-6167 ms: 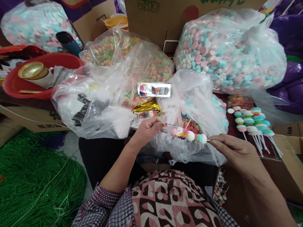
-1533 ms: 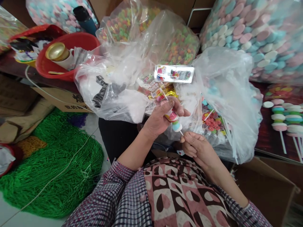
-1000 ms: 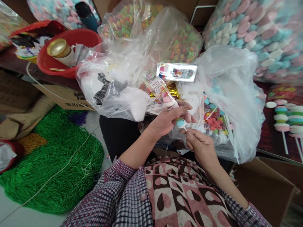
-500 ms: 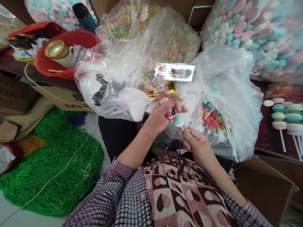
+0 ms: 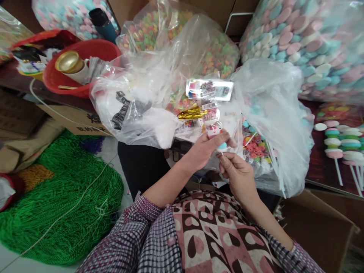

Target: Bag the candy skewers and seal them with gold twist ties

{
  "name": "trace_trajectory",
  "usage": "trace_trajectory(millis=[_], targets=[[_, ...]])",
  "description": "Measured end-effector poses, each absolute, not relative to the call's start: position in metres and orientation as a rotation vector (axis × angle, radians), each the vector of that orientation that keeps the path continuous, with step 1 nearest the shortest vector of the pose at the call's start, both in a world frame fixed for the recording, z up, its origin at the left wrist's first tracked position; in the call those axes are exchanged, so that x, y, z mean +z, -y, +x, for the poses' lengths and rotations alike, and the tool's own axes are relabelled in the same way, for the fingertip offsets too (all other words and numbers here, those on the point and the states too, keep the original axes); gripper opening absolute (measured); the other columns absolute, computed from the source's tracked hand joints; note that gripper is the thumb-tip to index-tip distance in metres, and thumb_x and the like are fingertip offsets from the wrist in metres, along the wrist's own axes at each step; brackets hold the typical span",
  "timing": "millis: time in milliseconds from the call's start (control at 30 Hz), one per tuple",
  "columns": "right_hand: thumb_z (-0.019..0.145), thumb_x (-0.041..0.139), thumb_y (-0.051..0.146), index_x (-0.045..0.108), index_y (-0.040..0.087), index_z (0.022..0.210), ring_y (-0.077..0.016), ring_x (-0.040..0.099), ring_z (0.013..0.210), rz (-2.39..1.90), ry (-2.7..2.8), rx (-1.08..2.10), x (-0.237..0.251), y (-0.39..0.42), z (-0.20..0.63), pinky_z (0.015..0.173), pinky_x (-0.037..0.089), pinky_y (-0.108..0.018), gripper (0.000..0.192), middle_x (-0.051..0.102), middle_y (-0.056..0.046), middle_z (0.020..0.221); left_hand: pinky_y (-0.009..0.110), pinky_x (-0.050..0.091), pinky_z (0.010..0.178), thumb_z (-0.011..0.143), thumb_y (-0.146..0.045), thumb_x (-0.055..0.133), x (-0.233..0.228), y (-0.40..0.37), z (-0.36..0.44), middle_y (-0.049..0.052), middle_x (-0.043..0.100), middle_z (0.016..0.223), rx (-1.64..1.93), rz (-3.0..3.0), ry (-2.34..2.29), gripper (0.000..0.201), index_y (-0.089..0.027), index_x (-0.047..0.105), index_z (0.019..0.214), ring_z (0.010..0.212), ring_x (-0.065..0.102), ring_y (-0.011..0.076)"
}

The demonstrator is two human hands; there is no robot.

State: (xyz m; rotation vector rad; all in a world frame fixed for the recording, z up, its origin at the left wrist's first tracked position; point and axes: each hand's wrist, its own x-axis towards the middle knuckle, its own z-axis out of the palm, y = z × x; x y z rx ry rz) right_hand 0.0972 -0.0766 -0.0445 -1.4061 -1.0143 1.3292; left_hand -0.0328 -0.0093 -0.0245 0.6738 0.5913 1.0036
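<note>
My left hand [image 5: 209, 148] is closed around a candy skewer [image 5: 222, 145], whose pale blue piece shows below my fingers. A clear printed wrapper [image 5: 214, 130] sticks out above that hand, over the skewer's upper end. My fingers hide most of the candy. Just below, my right hand [image 5: 234, 167] pinches the skewer's white stick between thumb and fingers. Beyond my hands lie gold foil ties [image 5: 193, 113] and a stack of shiny printed wrappers [image 5: 209, 90].
Finished-looking candy skewers [image 5: 333, 142] lie at the right. An open plastic bag [image 5: 273, 87] holds sticks and gummy rings [image 5: 254, 147]. A red basin [image 5: 109, 51] stands at the left. Green cord [image 5: 62, 204] is heaped on the floor; a cardboard box [image 5: 315, 227] sits lower right.
My left hand has moved right and down along the skewer, closer to my right hand. The wrapper now covers its upper end, and the gold ties are uncovered.
</note>
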Motion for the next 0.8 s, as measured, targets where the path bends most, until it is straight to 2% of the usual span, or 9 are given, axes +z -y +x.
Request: trace_trajectory(millis=[100,200,300,367,433,533,667,733,800], targets=[[0.081,0.074,0.049,0.072,0.021,0.089,-0.0079,0.037,0.046,-1.340,0.885,1.376,-0.046,0.076,0.099,0.044,0.027,-0.023,0.030,0.047,0.006,0.052,0.029,0.051,0.078,0.067,-0.052,0.085,-0.021,0.005,-0.039,0.006,0.072,0.103,1.025,0.678,-0.536,0.052,-0.022,0.065,0.106,0.094,0.069,0.0196],[0.076,0.078,0.051,0.074,0.020,0.087,-0.0079,0.034,0.045,-1.358,0.901,1.395,-0.047,0.076,0.105,0.043,0.025,-0.023,0.033,0.044,0.007,0.048,0.037,0.053,0.087,0.067,-0.059,0.082,-0.016,-0.005,-0.051,0.006,0.070,0.118,1.159,0.623,-0.452,0.058,-0.026,0.063,0.111,0.104,0.069,0.0234],[0.075,0.078,0.054,0.074,0.019,0.084,-0.0076,0.031,0.045,-1.386,0.993,1.492,-0.046,0.078,0.109,0.043,0.019,-0.023,0.037,0.043,0.006,0.047,0.039,0.054,0.090,0.076,-0.053,0.077,-0.014,-0.011,-0.058,0.001,0.072,0.094,1.273,0.546,-0.496,0.042,-0.025,0.065,0.104,0.094,0.071,0.0200],[0.076,0.076,0.056,0.072,0.018,0.081,-0.0067,0.029,0.044,-1.389,1.025,1.546,-0.044,0.079,0.110,0.043,0.015,-0.023,0.039,0.040,0.006,0.046,0.036,0.055,0.090,0.083,-0.044,0.072,-0.016,-0.011,-0.057,-0.003,0.064,0.071,1.304,0.516,-0.536,0.025,-0.022,0.065,0.091,0.080,0.070,0.0153],[0.078,0.075,0.057,0.069,0.017,0.077,-0.0057,0.025,0.043,-1.368,0.984,1.596,-0.040,0.079,0.110,0.043,0.013,-0.023,0.040,0.035,0.008,0.045,0.035,0.054,0.090,0.087,-0.039,0.069,-0.017,-0.008,-0.053,-0.005,0.056,0.061,1.294,0.522,-0.534,0.022,-0.020,0.061,0.078,0.072,0.067,0.0126],[0.080,0.074,0.052,0.066,0.018,0.075,-0.0046,0.020,0.038,-1.258,0.814,1.779,-0.035,0.077,0.107,0.041,0.016,-0.022,0.035,0.028,0.011,0.042,0.037,0.054,0.092,0.087,-0.040,0.069,-0.018,-0.003,-0.048,-0.005,0.053,0.060,1.249,0.572,-0.508,0.029,-0.020,0.056,0.070,0.070,0.066,0.0125],[0.080,0.074,0.043,0.065,0.019,0.074,-0.0037,0.013,0.033,-1.068,0.609,2.104,-0.032,0.072,0.102,0.036,0.016,-0.021,0.026,0.022,0.013,0.038,0.038,0.054,0.092,0.084,-0.044,0.071,-0.016,0.001,-0.047,-0.005,0.054,0.059,1.199,0.655,-0.469,0.030,-0.020,0.057,0.072,0.073,0.067,0.0148],[0.081,0.072,0.043,0.064,0.019,0.076,-0.0040,0.014,0.034,-1.054,0.589,2.120,-0.032,0.071,0.101,0.037,0.019,-0.020,0.026,0.023,0.013,0.040,0.038,0.054,0.093,0.084,-0.044,0.071,-0.017,-0.001,-0.049,-0.005,0.054,0.059,1.192,0.664,-0.477,0.030,-0.020,0.057,0.072,0.073,0.067,0.0149],[0.082,0.071,0.045,0.066,0.020,0.085,-0.0051,0.022,0.038,-1.127,0.677,1.987,-0.033,0.073,0.101,0.040,0.024,-0.020,0.026,0.033,0.011,0.044,0.037,0.054,0.093,0.083,-0.043,0.072,-0.018,-0.003,-0.050,-0.005,0.054,0.059,1.221,0.630,-0.500,0.030,-0.020,0.057,0.072,0.072,0.067,0.0140]])
